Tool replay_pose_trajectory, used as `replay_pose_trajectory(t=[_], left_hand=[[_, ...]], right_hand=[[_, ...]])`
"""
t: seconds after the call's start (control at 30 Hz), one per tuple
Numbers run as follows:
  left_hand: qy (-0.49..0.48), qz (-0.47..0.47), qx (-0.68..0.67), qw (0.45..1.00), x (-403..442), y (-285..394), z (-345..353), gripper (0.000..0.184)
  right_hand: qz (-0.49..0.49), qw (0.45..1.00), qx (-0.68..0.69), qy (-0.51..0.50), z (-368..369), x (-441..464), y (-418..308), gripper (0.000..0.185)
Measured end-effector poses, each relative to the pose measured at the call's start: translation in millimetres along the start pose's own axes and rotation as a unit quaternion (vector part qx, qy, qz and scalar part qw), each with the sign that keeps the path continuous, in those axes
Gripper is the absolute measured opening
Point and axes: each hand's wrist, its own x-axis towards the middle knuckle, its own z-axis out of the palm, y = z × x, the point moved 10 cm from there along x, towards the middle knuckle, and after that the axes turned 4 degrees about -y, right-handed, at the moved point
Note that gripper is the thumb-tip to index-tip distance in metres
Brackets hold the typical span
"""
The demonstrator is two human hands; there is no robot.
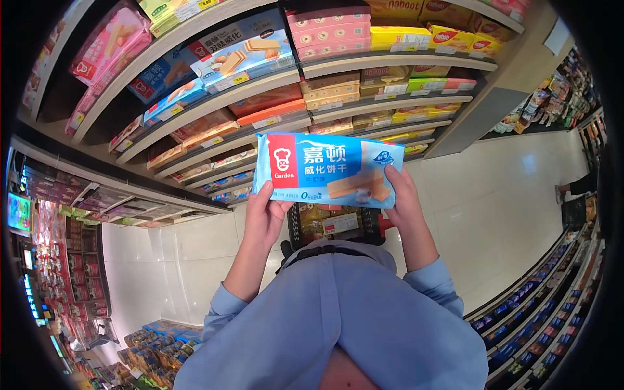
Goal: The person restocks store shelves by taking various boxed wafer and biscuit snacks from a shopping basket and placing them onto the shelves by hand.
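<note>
A blue Garden wafer biscuit packet (331,170) is held up in front of me, its printed face toward the camera. My left hand (265,207) grips its lower left corner, thumb on the front. At the right end, my right hand (403,196) closes round the edge with the thumb on the front; the fingers behind the packet are hidden. Below it stands a black shopping basket (296,224) with packaged goods (325,221) inside, partly covered by my body and the packet.
Ahead, curved-looking shelves (260,88) carry boxed and bagged biscuits, including blue wafer packs (244,49) and pink boxes (330,29). More racks (552,312) stand at the lower right. Pale floor tiles (494,188) run between. A person's foot (559,194) shows at the far right.
</note>
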Motion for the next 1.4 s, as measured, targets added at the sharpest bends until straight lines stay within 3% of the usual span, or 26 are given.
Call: replay_pose_trajectory(t=[0.17,0.6,1.07,1.4], left_hand=[[0.031,-0.01,0.002,0.999,-11,-13,-5,0.053],[0.081,-0.002,0.169,0.982,-15,-8,-32,0.043],[0.063,0.012,0.285,0.956,4,49,-58,0.036],[0.099,0.001,0.205,0.974,0,66,-65,0.04]], right_hand=[[0.034,0.999,-0.033,-0.006,-14,-2,6,0.043],[0.055,0.996,-0.067,0.017,-25,-9,12,0.05],[0.036,0.995,-0.096,-0.011,19,-9,27,0.056],[0.048,0.999,-0.016,0.006,22,-6,51,0.054]])
